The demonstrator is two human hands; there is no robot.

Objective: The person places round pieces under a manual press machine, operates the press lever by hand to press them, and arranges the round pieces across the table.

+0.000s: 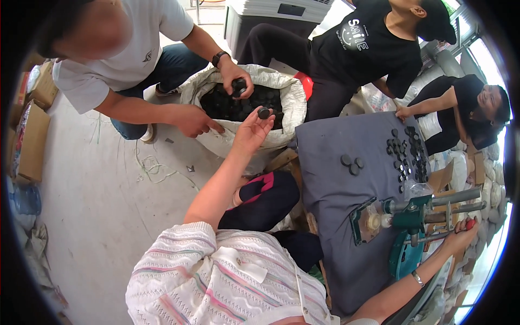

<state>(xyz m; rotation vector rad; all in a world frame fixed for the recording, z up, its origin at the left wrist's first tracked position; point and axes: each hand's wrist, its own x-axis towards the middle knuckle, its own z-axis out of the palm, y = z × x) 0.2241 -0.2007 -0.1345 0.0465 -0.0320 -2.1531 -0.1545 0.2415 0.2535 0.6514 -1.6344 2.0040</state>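
Observation:
My left hand [253, 131] reaches out over the near rim of a white woven sack [295, 105], palm up. Between its fingertips sits a small black round cap [264, 112]. Inside the sack lie many similar black round pieces [216, 105]. At the lower right, my right hand [463, 234] is wrapped round the lever [433, 237] of a green hand press [410, 218], by its red knob [470, 224]. The press stands on a table with a grey cloth [336, 162]. Three black caps [352, 164] lie apart on the cloth, and several more [400, 154] form a group farther right.
Across the sack, a co-worker in white holds black pieces in one hand [236, 81] and touches the rim with the other. A person in black [357, 49] sits behind the table; another leans at its right edge. A teal basket [406, 254] is beside the press. Cardboard boxes [35, 141] stand left.

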